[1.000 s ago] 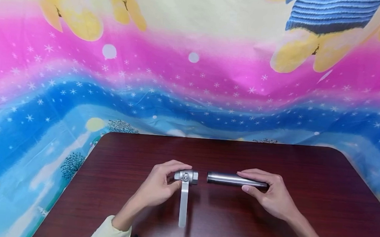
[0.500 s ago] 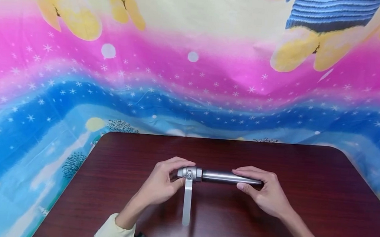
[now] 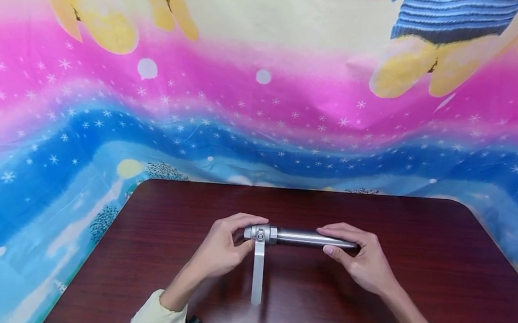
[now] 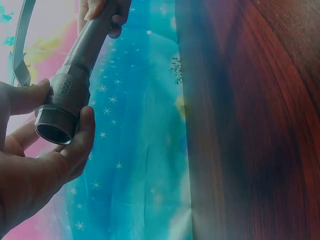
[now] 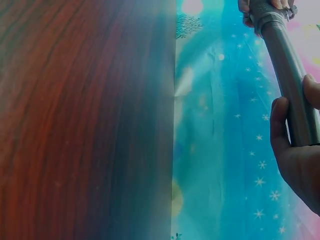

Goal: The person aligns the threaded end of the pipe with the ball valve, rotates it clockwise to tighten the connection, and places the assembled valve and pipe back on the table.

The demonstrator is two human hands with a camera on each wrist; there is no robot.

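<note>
My left hand [image 3: 222, 247] grips a silver ball valve [image 3: 261, 232] by its body, thumb in front and fingers behind. The valve's long flat lever [image 3: 257, 278] points toward me. A steel pipe [image 3: 303, 238] meets the valve's right-hand hex end, in line with it; a little thread shows at the joint. The pipe's right part is pinched by my right hand [image 3: 365, 258] between thumb and fingers. In the left wrist view the valve's open left end [image 4: 54, 131] faces the camera. In the right wrist view the pipe [image 5: 287, 70] runs up to the valve.
Valve and pipe are held above a dark red-brown wooden table [image 3: 343, 310]. Behind the table and along its sides hangs a colourful printed cloth [image 3: 263, 106]. Light sleeves [image 3: 160, 313] cover both forearms.
The valve moved slightly right and the pipe moved left, so the gap between them closed and they now touch. Over the last half second both rose slightly. Both hands kept their hold.
</note>
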